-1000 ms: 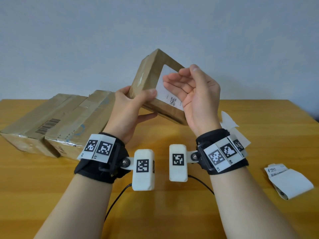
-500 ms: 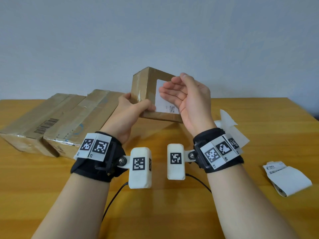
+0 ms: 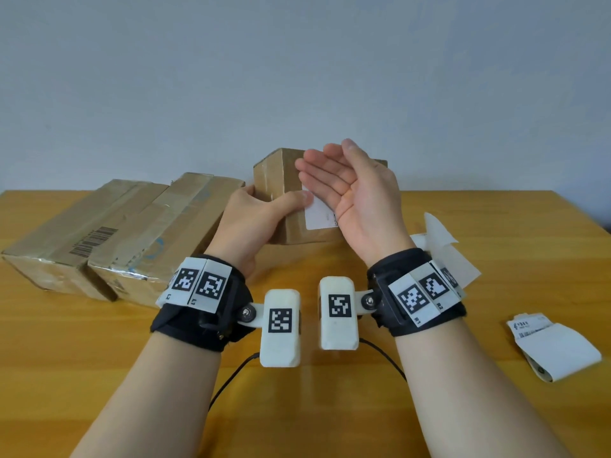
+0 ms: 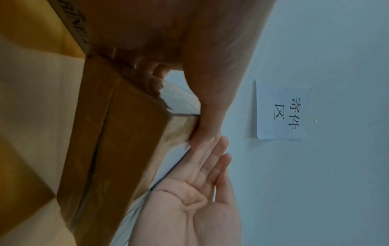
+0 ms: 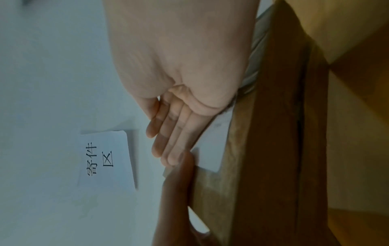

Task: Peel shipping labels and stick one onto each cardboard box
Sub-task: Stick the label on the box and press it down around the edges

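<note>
A small cardboard box (image 3: 276, 180) stands upright, low over the wooden table (image 3: 99, 375) at centre; whether it touches the top I cannot tell. A white shipping label (image 3: 319, 217) is stuck on its near face. My left hand (image 3: 264, 209) grips the box's near-left corner, thumb laid across the front face beside the label. My right hand (image 3: 344, 186) is open, palm toward me, fingers straight. In the right wrist view its fingers (image 5: 179, 133) lie along the label (image 5: 212, 149), next to the left thumb (image 5: 179, 191). The left wrist view shows the box (image 4: 126, 141) and the right palm (image 4: 200, 208).
Two larger cardboard boxes (image 3: 62, 233) (image 3: 158, 233) lie side by side at the left. Peeled backing papers (image 3: 443, 246) lie behind my right wrist. A folded strip of labels (image 3: 555, 348) sits at the right. A paper sign (image 4: 282, 109) hangs on the wall.
The small box has come down from a tilted hold in the air to upright, low near the table. Both hands dropped with it, and the right fingers straightened.
</note>
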A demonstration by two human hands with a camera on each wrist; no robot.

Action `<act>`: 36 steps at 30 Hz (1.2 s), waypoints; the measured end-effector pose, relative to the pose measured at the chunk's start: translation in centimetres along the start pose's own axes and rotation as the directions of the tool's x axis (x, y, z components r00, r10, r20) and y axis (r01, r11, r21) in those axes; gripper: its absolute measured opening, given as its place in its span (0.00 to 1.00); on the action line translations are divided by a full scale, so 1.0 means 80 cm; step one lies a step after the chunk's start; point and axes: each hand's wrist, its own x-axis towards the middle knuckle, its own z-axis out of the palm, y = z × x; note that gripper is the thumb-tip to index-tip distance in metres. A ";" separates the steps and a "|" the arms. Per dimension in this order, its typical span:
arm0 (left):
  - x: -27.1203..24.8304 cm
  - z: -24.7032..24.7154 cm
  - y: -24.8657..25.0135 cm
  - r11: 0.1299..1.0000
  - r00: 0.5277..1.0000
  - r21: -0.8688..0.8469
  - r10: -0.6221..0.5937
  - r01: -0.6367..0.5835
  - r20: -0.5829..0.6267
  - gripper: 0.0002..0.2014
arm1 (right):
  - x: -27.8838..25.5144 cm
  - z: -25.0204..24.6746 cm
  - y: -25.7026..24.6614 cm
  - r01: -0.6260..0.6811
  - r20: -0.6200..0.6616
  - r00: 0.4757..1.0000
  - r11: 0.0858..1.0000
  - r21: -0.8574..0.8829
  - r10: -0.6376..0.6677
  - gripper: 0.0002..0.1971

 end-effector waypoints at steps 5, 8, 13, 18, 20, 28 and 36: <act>-0.001 -0.002 0.003 0.998 0.999 -0.036 0.048 -0.047 0.025 0.26 | -0.002 0.007 -0.004 0.097 -0.018 0.995 0.994 -0.045 -0.098 0.13; -0.001 0.000 0.003 0.997 0.998 -0.051 0.059 -0.058 0.035 0.22 | -0.001 0.004 -0.007 0.151 -0.057 0.987 0.988 -0.030 -0.153 0.13; -0.001 0.001 0.002 0.995 0.995 -0.063 0.076 -0.073 0.060 0.26 | 0.003 -0.005 -0.012 0.220 -0.140 0.965 0.975 -0.011 -0.220 0.13; -0.005 -0.001 0.007 0.992 0.990 -0.055 0.120 -0.116 0.077 0.26 | 0.004 -0.011 -0.023 0.297 -0.219 0.933 0.955 0.025 -0.284 0.13; -0.005 -0.002 0.007 0.991 0.988 -0.054 0.129 -0.125 0.088 0.22 | 0.004 -0.013 -0.027 0.326 -0.251 0.918 0.945 0.030 -0.308 0.13; -0.007 -0.001 0.010 0.983 0.978 -0.078 0.174 -0.165 0.113 0.34 | 0.005 -0.027 -0.040 0.449 -0.392 0.827 0.893 0.028 -0.404 0.13; -0.006 0.002 0.009 0.989 0.991 -0.096 0.121 -0.115 0.056 0.30 | 0.002 -0.028 -0.046 0.466 -0.409 0.827 0.878 0.111 -0.387 0.13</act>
